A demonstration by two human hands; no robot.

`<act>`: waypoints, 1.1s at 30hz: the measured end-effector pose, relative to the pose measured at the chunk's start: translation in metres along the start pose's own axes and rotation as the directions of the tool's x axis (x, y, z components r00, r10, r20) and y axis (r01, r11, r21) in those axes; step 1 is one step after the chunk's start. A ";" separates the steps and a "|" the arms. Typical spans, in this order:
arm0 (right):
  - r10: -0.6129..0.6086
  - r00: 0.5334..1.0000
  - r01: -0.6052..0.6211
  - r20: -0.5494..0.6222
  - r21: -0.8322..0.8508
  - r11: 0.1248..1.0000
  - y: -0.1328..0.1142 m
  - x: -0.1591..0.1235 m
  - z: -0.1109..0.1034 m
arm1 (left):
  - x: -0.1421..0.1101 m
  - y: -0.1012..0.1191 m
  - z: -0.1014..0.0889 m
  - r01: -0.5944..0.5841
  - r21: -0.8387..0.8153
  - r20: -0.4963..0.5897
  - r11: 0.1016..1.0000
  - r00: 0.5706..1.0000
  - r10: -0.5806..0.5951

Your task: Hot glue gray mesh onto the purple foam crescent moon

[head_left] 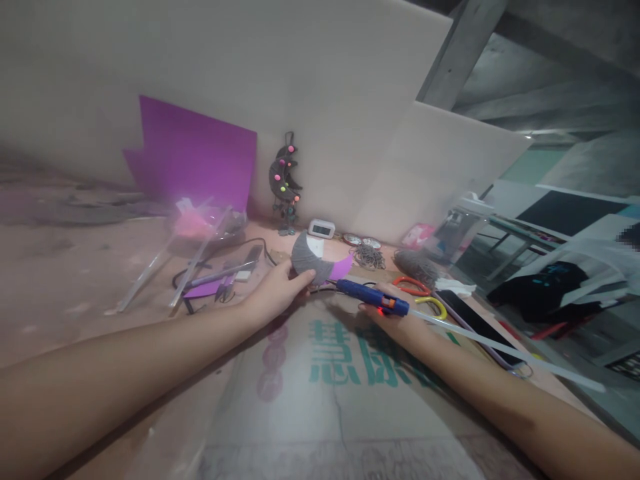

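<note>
Pinched in my left hand (280,291) is a crescent moon shape (311,264), mostly wrapped in grey yarn, with one purple tip bare at the right. My right hand (387,310) grips a blue glue gun (370,295) with an orange part and a red light. Its nozzle points left and touches or nearly touches the lower edge of the crescent; I cannot tell which. A long clear glue stick (505,350) runs out of the gun's back, over my right forearm. Under both hands lies a printed cardboard sheet (300,413).
Behind stand a purple sheet (200,157), a hanging moon ornament (284,177) and a small digital clock (321,229). Clear glue sticks (200,257) lie left. Grey yarn (416,265), orange-handled scissors (410,287) and a phone (477,327) sit right. A person in black (545,290) is beyond.
</note>
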State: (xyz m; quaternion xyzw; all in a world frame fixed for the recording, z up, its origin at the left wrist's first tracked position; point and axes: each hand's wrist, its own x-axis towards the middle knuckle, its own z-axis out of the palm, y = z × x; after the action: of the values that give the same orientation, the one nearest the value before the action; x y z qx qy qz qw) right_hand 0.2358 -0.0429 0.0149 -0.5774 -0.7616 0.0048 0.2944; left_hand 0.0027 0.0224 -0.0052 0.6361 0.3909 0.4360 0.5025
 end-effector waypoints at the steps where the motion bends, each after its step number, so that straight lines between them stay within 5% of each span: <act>1: 0.000 1.000 0.000 -0.003 -0.002 1.000 0.001 0.000 0.000 | 0.000 0.000 0.000 0.001 0.011 -0.007 1.000 1.000 -0.001; 33: 0.011 0.998 -0.012 -0.067 -0.007 1.000 0.016 0.002 0.005 | 0.001 -0.003 0.001 -0.020 0.026 0.036 0.999 0.999 0.019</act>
State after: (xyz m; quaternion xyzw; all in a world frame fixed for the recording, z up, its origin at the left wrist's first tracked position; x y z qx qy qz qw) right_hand 0.2470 -0.0340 0.0065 -0.5827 -0.7479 -0.0160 0.3175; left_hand 0.0034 0.0240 -0.0078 0.6541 0.3814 0.4241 0.4968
